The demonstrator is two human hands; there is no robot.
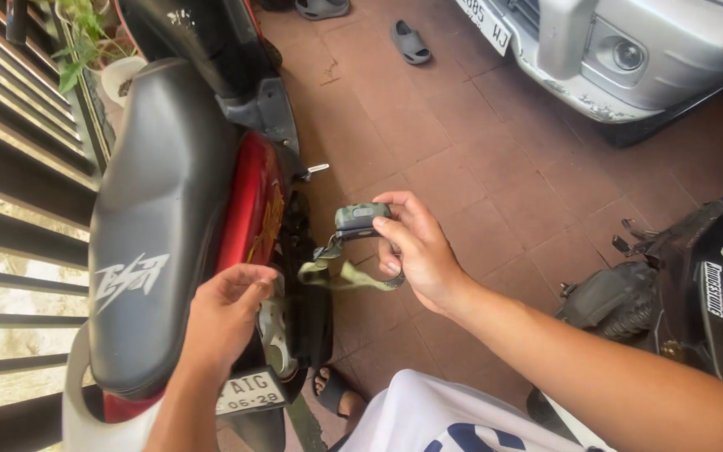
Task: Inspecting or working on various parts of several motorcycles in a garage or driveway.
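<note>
My right hand (418, 249) holds a small grey-green key fob (361, 220) with a metal clip and an olive strap (346, 277) that hangs below it. The fob sits just right of a red and black motorcycle (244, 201) with a long black seat (156, 218). My left hand (226, 314) is at the motorcycle's rear side panel, fingers pinched together by the end of the strap; what it pinches is hidden. A key (315, 169) sticks out from the motorcycle's side above the fob.
A silver car's front bumper (629, 59) stands at the upper right. Another black motorcycle (696, 285) is at the right edge. Grey sandals (410, 42) lie on the brown tiled floor. A metal fence (18, 209) and potted plant (94, 42) are on the left.
</note>
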